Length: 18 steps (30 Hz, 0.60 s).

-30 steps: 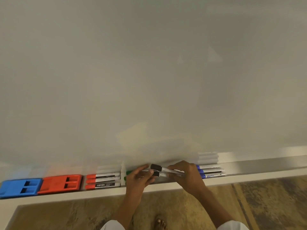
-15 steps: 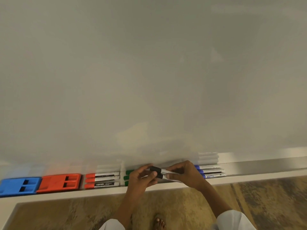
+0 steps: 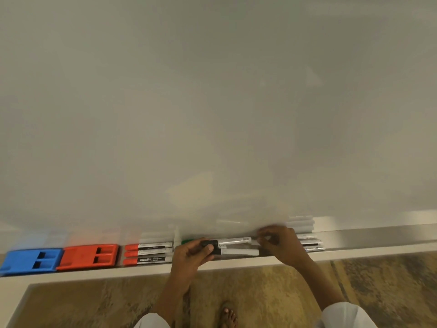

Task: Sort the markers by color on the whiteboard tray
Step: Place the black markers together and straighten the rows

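Two black-capped markers (image 3: 234, 246) lie side by side on the whiteboard tray (image 3: 366, 247). My left hand (image 3: 192, 254) pinches their black caps. My right hand (image 3: 281, 242) touches their right ends with curled fingers; whether it grips them is unclear. Three red-capped markers (image 3: 147, 253) lie stacked to the left. A green cap (image 3: 187, 241) peeks out behind my left hand. Blue markers (image 3: 311, 243) lie to the right, partly hidden by my right hand.
A blue eraser (image 3: 30, 260) and a red eraser (image 3: 88, 256) sit at the tray's left end. The whiteboard (image 3: 212, 114) fills the view above. Below the tray lies patterned carpet (image 3: 260, 292), with a bare foot (image 3: 228, 316) on it.
The raised black marker has come down beside the other one on the tray. My right hand slid right to the marker ends; my left hand now pinches both black caps.
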Each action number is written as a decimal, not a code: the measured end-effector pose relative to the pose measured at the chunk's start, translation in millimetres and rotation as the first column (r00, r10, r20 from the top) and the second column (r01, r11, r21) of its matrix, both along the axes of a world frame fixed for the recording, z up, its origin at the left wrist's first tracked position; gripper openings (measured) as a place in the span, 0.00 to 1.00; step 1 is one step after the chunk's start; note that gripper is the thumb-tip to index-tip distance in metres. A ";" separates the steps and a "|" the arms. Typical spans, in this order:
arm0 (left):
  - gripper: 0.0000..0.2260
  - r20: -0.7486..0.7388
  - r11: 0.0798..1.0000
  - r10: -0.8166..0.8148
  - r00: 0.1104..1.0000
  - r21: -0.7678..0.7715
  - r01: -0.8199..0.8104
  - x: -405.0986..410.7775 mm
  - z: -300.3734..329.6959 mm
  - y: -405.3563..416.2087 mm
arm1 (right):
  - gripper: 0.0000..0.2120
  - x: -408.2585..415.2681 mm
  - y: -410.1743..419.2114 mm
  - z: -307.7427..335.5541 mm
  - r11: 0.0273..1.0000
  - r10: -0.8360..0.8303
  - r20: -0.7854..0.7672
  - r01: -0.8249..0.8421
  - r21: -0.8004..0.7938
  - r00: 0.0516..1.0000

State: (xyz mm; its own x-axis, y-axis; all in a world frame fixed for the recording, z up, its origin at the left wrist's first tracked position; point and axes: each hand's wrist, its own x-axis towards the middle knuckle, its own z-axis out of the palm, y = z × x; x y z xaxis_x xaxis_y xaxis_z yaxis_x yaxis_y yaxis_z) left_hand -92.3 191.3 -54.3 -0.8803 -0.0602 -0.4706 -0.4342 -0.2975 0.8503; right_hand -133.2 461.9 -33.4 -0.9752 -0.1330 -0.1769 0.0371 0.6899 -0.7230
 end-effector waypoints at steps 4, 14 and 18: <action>0.10 0.003 0.999 0.036 0.999 0.021 -0.036 0.5 -3.2 -16.7 | 0.11 5.7 -3.6 -6.5 0.914 0.061 -0.057 -0.033 0.403 0.997; 0.09 0.020 0.997 0.065 0.998 0.047 -0.066 -1.1 0.2 -21.8 | 0.10 4.7 -21.1 -18.4 0.824 0.153 -0.050 -0.100 0.558 0.987; 0.07 0.022 0.995 0.063 0.998 0.075 -0.065 1.2 3.3 -23.9 | 0.09 14.5 -5.6 -2.2 0.874 0.101 -0.084 -0.048 0.483 0.991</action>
